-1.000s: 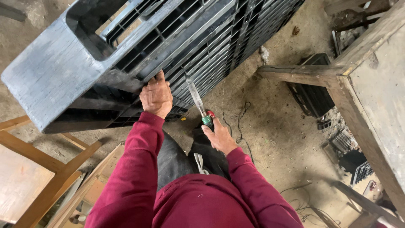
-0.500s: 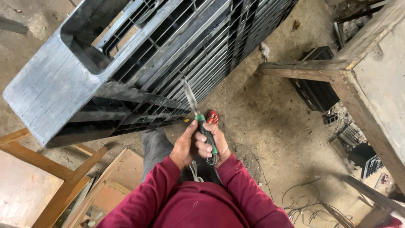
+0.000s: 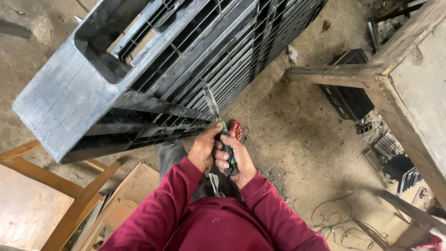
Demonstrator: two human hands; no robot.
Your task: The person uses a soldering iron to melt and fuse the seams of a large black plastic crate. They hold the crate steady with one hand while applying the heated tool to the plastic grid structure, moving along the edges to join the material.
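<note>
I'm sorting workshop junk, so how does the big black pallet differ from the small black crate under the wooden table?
The pallet is large, propped up on edge, close to both hands; the crate is far smaller, on the dirt floor, tucked beneath the wooden table. The pallet shows open grid ribs and a grey scuffed block; the crate looks solid and dark. Both are black and dusty.

Rough workshop or scrap-handling yard, not a home. Bare, dusty dirt floor point(image 3: 297, 139) strewn with debris and loose tangled thin wires point(image 3: 341, 223). Big black plastic slatted pallet point(image 3: 153, 69) stands tipped on edge in the middle. Heavy unfinished weathered wooden workbench point(image 3: 409, 79) on the right, with dark plastic crates point(image 3: 348, 90) and broken bits under it. Plain pale wooden frames and boards point(image 3: 55, 200) lie low on the left. Everything grimy, worn, unpainted.
</note>
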